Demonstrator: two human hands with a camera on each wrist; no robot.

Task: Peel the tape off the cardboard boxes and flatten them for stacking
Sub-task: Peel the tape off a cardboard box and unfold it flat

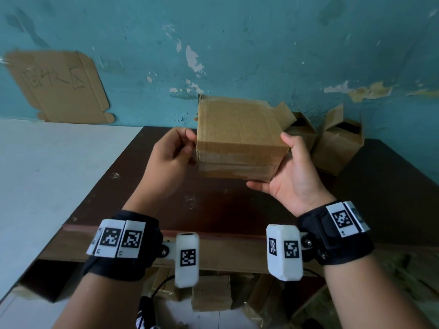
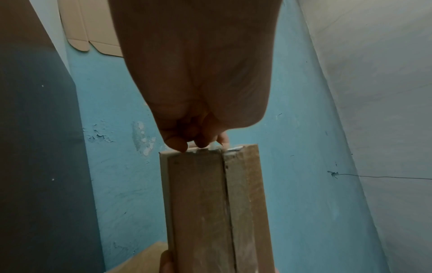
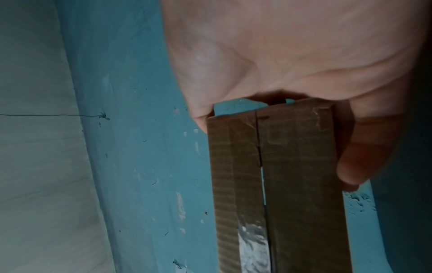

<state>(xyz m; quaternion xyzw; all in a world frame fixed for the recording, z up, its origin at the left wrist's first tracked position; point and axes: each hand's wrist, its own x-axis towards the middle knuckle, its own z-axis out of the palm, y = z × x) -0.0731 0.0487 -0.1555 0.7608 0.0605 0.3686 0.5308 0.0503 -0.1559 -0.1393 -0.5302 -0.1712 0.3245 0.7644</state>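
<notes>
Here I am holding the cardboard box [image 1: 240, 136] aloft above the dark table [image 1: 380, 186], between both hands. My left hand [image 1: 169, 154] is pinching the tape [image 2: 211, 148] at the box's left edge with curled fingertips [image 2: 178, 145]. My right hand [image 1: 293, 174] (palm up) is cupping the right side, thumb against it. Two more boxes [image 1: 332, 148] are sitting behind, near the wall.

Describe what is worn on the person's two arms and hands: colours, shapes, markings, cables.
Both hands, left hand and right hand, are bare, with no gloves and no sleeves. Each wrist carries a black fabric wristband fitted with white plates printed with black-and-white square code markers. A white, rounded box-shaped camera housing, also marked with such codes, sticks out from each band on a small bracket. A dark cable hangs below the left housing.
</notes>
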